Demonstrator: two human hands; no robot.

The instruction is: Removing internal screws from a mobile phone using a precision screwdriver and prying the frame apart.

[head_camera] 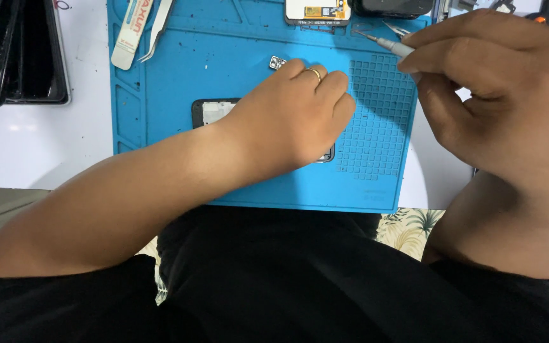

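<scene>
Nearest the lens, black clothing across the lap, then the blue repair mat on a white table. Pressed flat over a dark opened phone at mid-mat, the left hand, ringed finger curled, fingers folded down on the device. Just beyond its knuckles, a small metal part lying loose on the mat. At right, above the mat's gridded section, the right hand pinched tight around a slim metal tool, tip aimed leftward. Farther back, tweezers and a white pry tool at upper left; a display panel at the far edge.
</scene>
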